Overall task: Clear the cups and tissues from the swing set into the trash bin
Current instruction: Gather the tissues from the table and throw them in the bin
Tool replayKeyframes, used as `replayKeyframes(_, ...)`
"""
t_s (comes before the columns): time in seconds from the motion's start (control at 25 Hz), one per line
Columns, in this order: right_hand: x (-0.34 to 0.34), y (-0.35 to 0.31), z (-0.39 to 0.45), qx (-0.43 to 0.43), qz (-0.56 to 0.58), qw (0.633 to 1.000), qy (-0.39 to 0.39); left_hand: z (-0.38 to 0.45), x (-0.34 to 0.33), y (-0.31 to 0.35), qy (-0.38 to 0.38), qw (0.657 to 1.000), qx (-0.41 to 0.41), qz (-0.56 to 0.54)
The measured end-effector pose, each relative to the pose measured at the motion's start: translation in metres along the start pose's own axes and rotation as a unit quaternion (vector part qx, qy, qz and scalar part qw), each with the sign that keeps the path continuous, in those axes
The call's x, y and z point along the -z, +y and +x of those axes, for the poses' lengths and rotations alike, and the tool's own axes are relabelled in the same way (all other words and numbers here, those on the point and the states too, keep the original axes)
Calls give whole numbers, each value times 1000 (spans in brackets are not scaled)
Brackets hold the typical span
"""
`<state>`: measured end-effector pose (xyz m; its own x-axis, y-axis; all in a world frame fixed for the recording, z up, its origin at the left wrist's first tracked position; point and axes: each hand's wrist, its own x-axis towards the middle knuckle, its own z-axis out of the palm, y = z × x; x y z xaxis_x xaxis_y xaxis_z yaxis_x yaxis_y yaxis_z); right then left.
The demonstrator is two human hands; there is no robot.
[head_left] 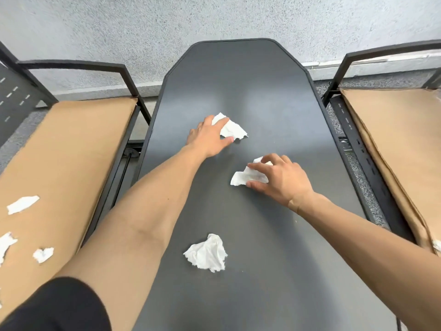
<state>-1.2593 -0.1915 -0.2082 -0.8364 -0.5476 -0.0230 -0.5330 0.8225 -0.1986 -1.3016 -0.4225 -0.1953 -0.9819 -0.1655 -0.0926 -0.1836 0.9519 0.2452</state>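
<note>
A: What lies nearest, short of both hands?
B: A crumpled tissue [207,253] on the dark table [274,91], untouched, between the forearms.
A: And the right hand [281,179]?
B: Its fingers curl round a second tissue [248,177], thumb under it, pinching it against the table.
A: The left hand [210,137]?
B: Farther out, fingers and thumb close on a third tissue [232,130].
A: Anything off to the side?
B: Torn tissue scraps [22,204] on the tan seat cushion [71,149], well left of the left arm.
</note>
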Motion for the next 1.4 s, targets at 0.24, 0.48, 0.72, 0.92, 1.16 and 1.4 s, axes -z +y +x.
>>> replayKeyframes(0.24, -12, 2, 0, -18, -3, 1000, 8, 31, -21, 13, -34, 995, -4, 97)
replayKeyframes(0.48, -14, -2, 0, -37, 16, 999, 36, 24, -31, 12, 56, 998, -21, 10)
replayKeyframes(0.72, -3, -6, -14, -63, 78, 995, -7, -12, -19, 1, 54, 993, 13, -102)
replayKeyframes(0.92, 13, -21, -46, -78, 145, 986, 1, -77, -2, -7, 73, 979, -14, -191)
replayKeyframes(1.16, 34, -55, -102, -58, 222, 973, 13, -172, 17, -1, 119, 963, -2, -243)
replayKeyframes(1.4, 50, -76, -167, -22, 249, 968, -29, -236, 29, -2, 87, 956, 6, -279)
